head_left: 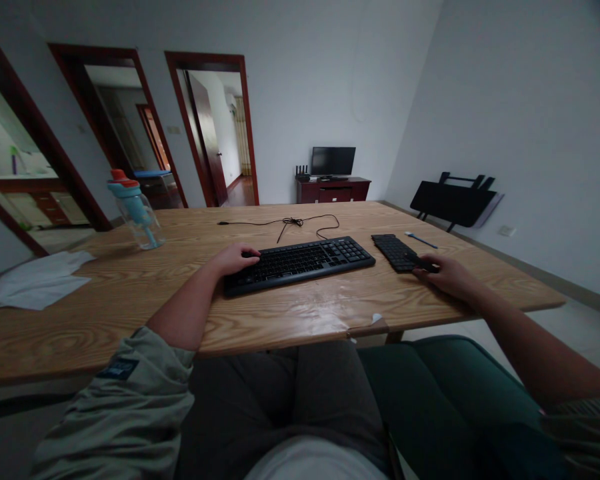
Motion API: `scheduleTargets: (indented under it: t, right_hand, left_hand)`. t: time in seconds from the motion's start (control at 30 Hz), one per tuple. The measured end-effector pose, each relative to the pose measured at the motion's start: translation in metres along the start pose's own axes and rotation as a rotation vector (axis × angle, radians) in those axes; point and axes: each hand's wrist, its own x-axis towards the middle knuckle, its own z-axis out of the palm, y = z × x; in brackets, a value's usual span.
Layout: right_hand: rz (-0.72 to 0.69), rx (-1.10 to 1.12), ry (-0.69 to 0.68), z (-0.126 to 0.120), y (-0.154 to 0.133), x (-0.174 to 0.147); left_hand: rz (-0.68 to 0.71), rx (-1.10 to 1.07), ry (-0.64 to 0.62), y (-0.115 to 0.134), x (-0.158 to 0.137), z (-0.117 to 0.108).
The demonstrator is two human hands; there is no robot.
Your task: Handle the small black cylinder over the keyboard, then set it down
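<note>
A black computer keyboard (307, 261) lies at a slant on the wooden table in front of me. At its left end is my left hand (235, 260), closed on the far left corner with the thumb over the top edge. To the right of the keyboard lies a flat black panel with a grid of key-like squares (393, 249). My right hand (445, 273) is at the near right end of this panel. Its fingers are closed around a small dark elongated object (425, 263) whose kind I cannot make out. Beyond the panel rests a thin blue brush-like stick (423, 241).
A black cable (293, 221), bundled in the middle, lies behind the keyboard. On the left of the wooden table (180, 227) stand a clear bottle with a red and blue lid (139, 210) and white tissues (40, 280). A green seat (445, 387) is beside my legs.
</note>
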Motion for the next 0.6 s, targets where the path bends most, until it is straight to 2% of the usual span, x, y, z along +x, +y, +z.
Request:
scheduleTargets:
  t: [0.6]
  right_hand:
    - [0.055,-0.003,-0.010,0.001,-0.010,-0.002]
  left_hand:
    - [0.021,0.020,-0.001,-0.001,0.000,0.000]
